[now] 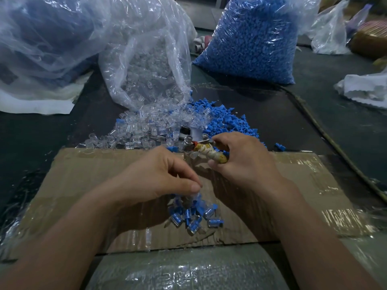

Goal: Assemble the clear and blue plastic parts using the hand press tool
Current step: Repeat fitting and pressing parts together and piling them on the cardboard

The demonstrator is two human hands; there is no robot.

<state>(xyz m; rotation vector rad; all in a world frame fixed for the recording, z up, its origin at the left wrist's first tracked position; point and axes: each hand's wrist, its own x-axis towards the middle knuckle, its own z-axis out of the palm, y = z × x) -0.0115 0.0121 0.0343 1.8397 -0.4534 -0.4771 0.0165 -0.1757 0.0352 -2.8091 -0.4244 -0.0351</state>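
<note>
No legible text, label, brand or number anywhere. Unmarked: the clear plastic bag (146,59), the taped cardboard (83,174), the hand press tool (211,153).

On my feed the body is two bare arms that fill the lower corners of the frame. The left forearm (69,237) and right forearm (318,227) are uncovered along all the length I can see, broad near the camera and narrowing to the wrists. The left grip (155,174) and right grip (245,160) are bare hands too, knuckles showing, nails cut short; the left thumbnail (195,187) shows plainest, smooth and rounded.
</note>
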